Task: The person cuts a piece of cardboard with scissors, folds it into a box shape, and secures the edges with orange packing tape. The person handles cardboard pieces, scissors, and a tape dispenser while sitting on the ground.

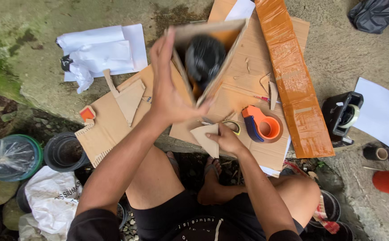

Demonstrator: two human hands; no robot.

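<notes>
open triangular cardboard box [210, 58], black object [204, 58] inside.

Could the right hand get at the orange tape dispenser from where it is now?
Probably yes. The right hand rests on a small cardboard piece, and the orange tape dispenser lies just beside it on the flat cardboard sheet with nothing between. It would likely have to let go of the piece first.

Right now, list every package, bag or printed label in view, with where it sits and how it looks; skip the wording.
Cardboard box: held up by the left hand, brown, open, something black inside.
White printed sack: lower left, crumpled, dark lettering.
Clear plastic bag: over a green-rimmed pot, far left.
Black plastic bag: top right, crumpled.
Cardboard piece: under the right hand, tan, triangular.
</notes>
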